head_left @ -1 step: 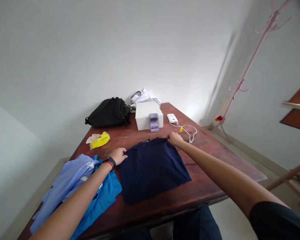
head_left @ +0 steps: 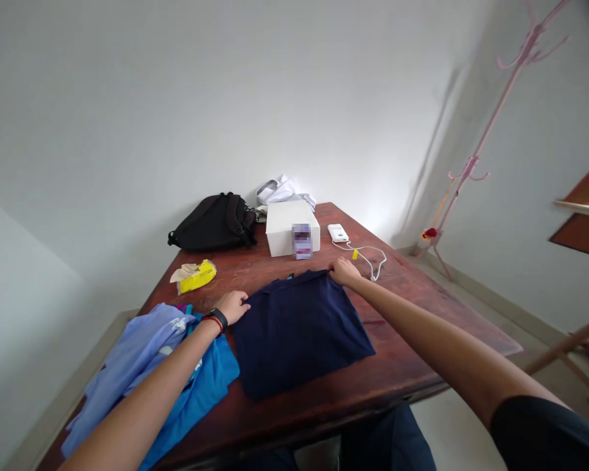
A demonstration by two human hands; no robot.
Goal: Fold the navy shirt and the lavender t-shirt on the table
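A dark navy T-shirt (head_left: 299,333) lies folded into a rough rectangle on the table before me. At its far left corner my left hand (head_left: 232,306), with a dark band on the wrist, pinches the edge of the cloth. My right hand (head_left: 343,271) is closed on the far right corner. Between them the top edge is slightly rumpled, and a small teal bit shows behind it. Left of the navy cloth, partly under my left forearm, is a heap of clothes: a lavender garment (head_left: 142,337) and a bright blue one (head_left: 216,373).
On the reddish-brown table (head_left: 402,327) stand a white box (head_left: 279,237) with a small blurred packet (head_left: 302,242) at its front, a black backpack (head_left: 211,222), white cloth (head_left: 277,190), a yellow packet (head_left: 197,277) and a white power bank (head_left: 338,233) with cable. A pink coat rack (head_left: 491,131) leans into view at right.
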